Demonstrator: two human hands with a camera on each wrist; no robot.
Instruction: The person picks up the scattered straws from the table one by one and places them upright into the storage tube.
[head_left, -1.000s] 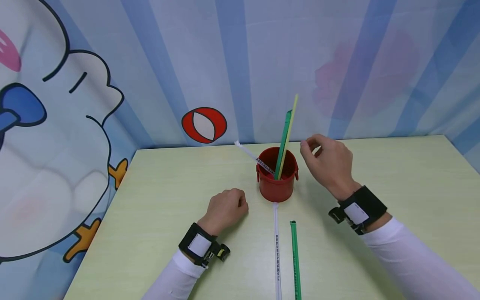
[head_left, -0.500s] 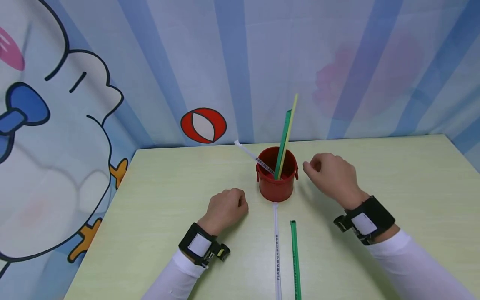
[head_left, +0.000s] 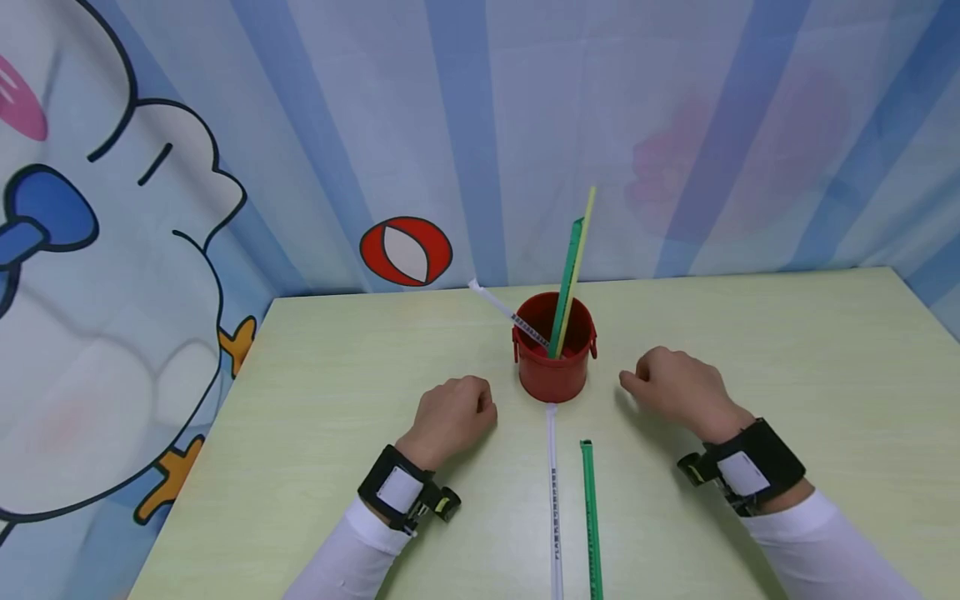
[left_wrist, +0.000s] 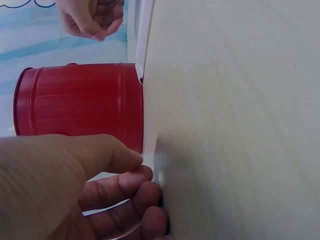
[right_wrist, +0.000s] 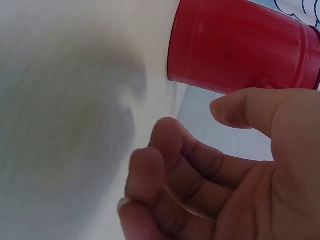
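Observation:
A small red bucket point(head_left: 552, 375) with side handles stands upright near the back of the table. Leaning in it are a white strip with black print point(head_left: 510, 313), a flat green strip point(head_left: 566, 287) and a thin yellow stick point(head_left: 579, 258). My left hand point(head_left: 453, 421) rests on the table left of the bucket, its fingers loosely curled around nothing, as the left wrist view shows. To the bucket's right, my right hand point(head_left: 682, 392) hangs low over the table. In the right wrist view its thumb stands apart from loosely bent fingers, with nothing between them.
On the pale wooden table point(head_left: 337, 367), another white printed strip point(head_left: 554, 500) runs from the bucket's foot toward me. A second green strip point(head_left: 591, 517) lies beside it on the right. Behind the table's back edge hangs a blue striped cloth point(head_left: 540, 125) with cartoon figures.
My right hand has drawn back toward me and lower, from beside the bucket's rim to near the table; its fingers have relaxed. My left hand, the bucket and the strips have stayed put.

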